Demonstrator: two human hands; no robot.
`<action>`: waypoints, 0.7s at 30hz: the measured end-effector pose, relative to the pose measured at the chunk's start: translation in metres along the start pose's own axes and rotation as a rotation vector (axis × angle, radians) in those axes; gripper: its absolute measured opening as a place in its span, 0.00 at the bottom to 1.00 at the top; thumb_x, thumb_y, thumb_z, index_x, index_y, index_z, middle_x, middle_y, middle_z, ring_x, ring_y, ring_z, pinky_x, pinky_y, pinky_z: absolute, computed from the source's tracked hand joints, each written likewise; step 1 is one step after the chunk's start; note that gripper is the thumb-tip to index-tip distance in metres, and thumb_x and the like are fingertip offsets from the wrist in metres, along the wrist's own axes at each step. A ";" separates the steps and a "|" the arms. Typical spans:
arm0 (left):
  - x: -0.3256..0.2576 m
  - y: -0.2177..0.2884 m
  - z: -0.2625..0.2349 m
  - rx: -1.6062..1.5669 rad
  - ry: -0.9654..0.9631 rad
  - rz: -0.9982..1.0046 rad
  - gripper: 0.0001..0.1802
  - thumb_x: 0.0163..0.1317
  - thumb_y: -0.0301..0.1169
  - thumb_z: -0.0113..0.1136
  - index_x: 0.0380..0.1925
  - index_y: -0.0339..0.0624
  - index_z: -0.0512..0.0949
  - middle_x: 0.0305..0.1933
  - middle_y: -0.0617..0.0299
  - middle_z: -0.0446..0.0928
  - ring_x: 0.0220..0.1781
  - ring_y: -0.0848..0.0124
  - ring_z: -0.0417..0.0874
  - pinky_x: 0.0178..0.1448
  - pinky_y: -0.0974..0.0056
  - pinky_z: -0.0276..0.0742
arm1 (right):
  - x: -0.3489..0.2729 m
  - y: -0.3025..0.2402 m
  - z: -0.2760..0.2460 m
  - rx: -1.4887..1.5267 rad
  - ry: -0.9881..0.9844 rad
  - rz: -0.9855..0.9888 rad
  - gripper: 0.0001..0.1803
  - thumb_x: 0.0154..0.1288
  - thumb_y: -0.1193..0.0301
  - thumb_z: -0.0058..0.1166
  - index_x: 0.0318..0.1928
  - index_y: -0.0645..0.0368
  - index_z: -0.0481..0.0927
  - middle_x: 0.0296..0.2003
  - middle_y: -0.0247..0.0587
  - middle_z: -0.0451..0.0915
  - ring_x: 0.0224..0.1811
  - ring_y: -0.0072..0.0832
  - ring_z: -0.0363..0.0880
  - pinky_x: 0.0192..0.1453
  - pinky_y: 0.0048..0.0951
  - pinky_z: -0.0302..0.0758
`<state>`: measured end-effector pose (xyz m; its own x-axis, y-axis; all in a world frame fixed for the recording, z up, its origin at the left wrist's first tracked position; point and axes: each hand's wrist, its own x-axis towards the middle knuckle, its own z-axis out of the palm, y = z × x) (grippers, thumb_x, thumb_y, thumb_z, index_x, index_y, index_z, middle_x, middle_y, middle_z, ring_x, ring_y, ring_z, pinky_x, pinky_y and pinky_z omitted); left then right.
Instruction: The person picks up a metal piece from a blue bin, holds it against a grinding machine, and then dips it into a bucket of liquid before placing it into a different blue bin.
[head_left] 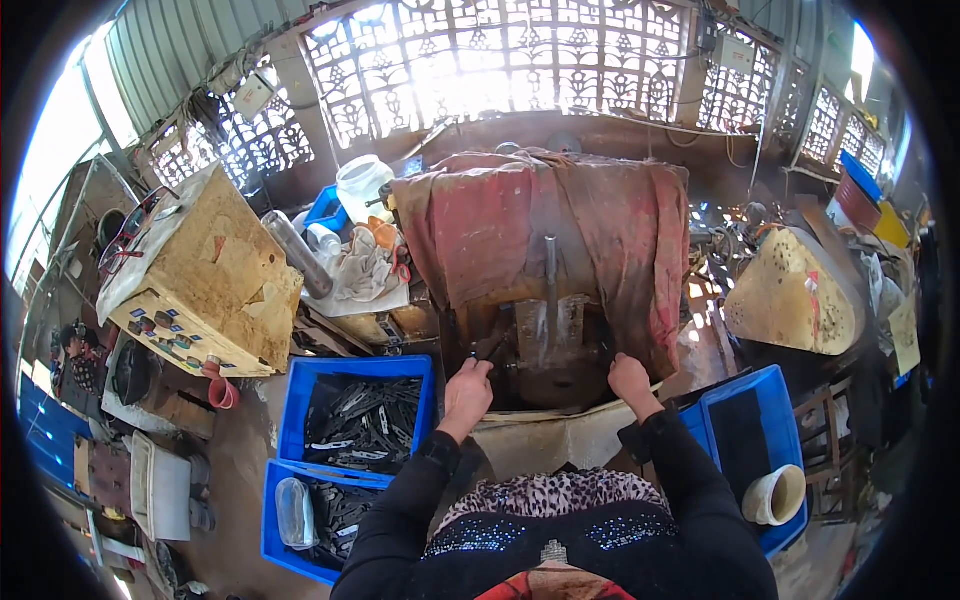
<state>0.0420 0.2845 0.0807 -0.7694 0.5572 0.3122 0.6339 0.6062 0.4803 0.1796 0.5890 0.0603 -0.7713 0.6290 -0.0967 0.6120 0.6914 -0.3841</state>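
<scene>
Daylight, back-lit through lattice point(505, 62), burnt out to white; second glare, far left edge; deep shadow in basin point(565, 388) below cloth point(620, 215); fisheye bend, black rim; small parts point(365, 415) soft in detail

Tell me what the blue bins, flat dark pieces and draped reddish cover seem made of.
Blue bins: probably plastic, smooth, with even colour and thin rims. Flat dark pieces: likely metal, mostly dull, though some glint silvery. Reddish cover: apparently cloth, matte and stained, hanging in loose folds.

The left hand point(468, 393) and right hand point(630, 380), both curled, were well apart at the ends of forward-stretched forearms point(405, 500).
</scene>
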 end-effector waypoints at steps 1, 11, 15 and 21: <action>0.000 0.000 0.000 0.000 0.000 0.000 0.12 0.55 0.24 0.56 0.40 0.45 0.80 0.41 0.50 0.77 0.41 0.50 0.81 0.45 0.52 0.80 | 0.000 0.001 0.001 0.001 0.004 -0.001 0.11 0.66 0.69 0.46 0.38 0.63 0.79 0.38 0.61 0.83 0.45 0.56 0.82 0.49 0.52 0.79; 0.000 -0.002 0.002 0.007 0.017 0.017 0.13 0.54 0.24 0.56 0.41 0.45 0.80 0.43 0.50 0.77 0.41 0.50 0.82 0.44 0.52 0.80 | -0.002 -0.002 -0.001 0.003 0.009 -0.013 0.11 0.65 0.70 0.46 0.38 0.63 0.80 0.38 0.61 0.83 0.45 0.56 0.82 0.49 0.51 0.79; 0.000 -0.002 0.002 0.005 0.010 0.013 0.13 0.54 0.24 0.56 0.40 0.45 0.81 0.43 0.50 0.78 0.41 0.50 0.82 0.45 0.52 0.80 | -0.004 -0.004 -0.002 -0.033 0.006 -0.011 0.11 0.64 0.71 0.46 0.39 0.63 0.80 0.38 0.62 0.83 0.44 0.56 0.82 0.49 0.51 0.79; 0.000 -0.002 0.002 -0.004 0.004 0.012 0.13 0.54 0.24 0.56 0.40 0.45 0.81 0.42 0.50 0.78 0.41 0.51 0.82 0.44 0.52 0.80 | -0.006 -0.006 -0.003 -0.073 0.005 -0.031 0.11 0.64 0.71 0.46 0.39 0.64 0.79 0.38 0.62 0.83 0.44 0.56 0.83 0.48 0.51 0.80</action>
<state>0.0414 0.2844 0.0783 -0.7622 0.5623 0.3208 0.6426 0.5972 0.4801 0.1808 0.5821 0.0663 -0.7892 0.6086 -0.0816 0.5993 0.7343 -0.3188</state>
